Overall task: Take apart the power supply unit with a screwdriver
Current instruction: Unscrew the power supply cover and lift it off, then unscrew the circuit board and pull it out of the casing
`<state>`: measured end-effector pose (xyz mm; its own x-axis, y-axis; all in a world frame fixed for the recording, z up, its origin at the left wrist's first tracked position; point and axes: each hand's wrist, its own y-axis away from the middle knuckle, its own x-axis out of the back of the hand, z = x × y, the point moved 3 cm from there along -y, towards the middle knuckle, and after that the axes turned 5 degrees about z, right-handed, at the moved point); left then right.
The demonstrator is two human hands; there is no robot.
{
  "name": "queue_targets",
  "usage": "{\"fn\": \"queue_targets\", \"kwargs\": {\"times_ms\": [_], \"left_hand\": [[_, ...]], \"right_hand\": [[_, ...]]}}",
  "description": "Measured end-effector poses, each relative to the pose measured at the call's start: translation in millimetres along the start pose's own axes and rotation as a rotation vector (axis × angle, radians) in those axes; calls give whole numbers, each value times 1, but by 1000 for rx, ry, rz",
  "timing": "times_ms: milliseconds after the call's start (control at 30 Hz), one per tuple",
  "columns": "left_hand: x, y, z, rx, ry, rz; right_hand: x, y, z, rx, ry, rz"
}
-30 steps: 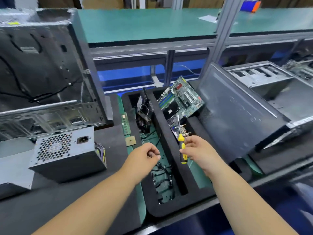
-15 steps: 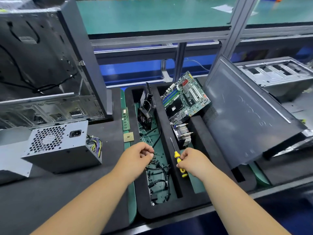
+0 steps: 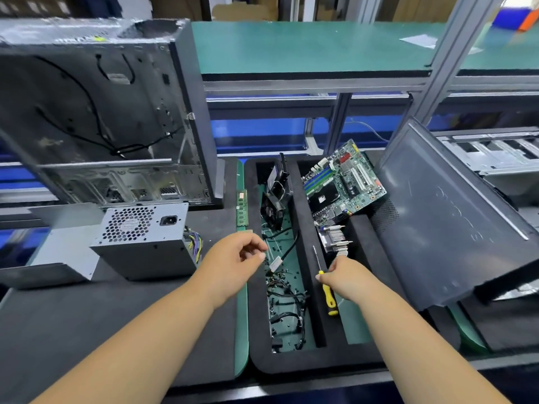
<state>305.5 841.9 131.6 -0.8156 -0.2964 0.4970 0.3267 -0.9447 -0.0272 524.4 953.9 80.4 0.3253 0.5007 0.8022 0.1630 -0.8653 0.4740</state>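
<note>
The grey power supply unit (image 3: pixel 145 243) stands on the black mat at the left, fan grille and socket facing me, coloured wires at its right end. A yellow-and-black screwdriver (image 3: pixel 329 298) lies along the foam divider of the black tray (image 3: pixel 306 365), tip pointing away. My right hand (image 3: pixel 350 279) pinches the top of its handle with the fingertips. Over the tray's left compartment, which holds loose screws and cables, hovers my left hand (image 3: pixel 230 263). Its fingers are loosely curled, and I see nothing in them.
An opened computer case (image 3: pixel 96 112) stands behind the power supply. The tray also holds a fan (image 3: pixel 272 205), a motherboard (image 3: pixel 341 182) and a heatsink (image 3: pixel 335 237). A memory stick (image 3: pixel 241 208) lies left of the tray. A dark side panel (image 3: pixel 452 217) leans at the right.
My right hand has lowered the screwdriver from upright in a full grip to lying on the tray divider. My left hand has loosened its curled fingers over the screw compartment.
</note>
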Motion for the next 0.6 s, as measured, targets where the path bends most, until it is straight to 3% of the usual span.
{"fn": "queue_targets", "kwargs": {"times_ms": [300, 467, 600], "left_hand": [[93, -8, -9, -40, 10, 163], [159, -13, -39, -27, -68, 380], [209, -16, -78, 152, -270, 521]], "right_hand": [[-2, 7, -93, 201, -269, 56], [-21, 20, -163, 319, -404, -21], [-36, 26, -212, 350, -564, -37]]}}
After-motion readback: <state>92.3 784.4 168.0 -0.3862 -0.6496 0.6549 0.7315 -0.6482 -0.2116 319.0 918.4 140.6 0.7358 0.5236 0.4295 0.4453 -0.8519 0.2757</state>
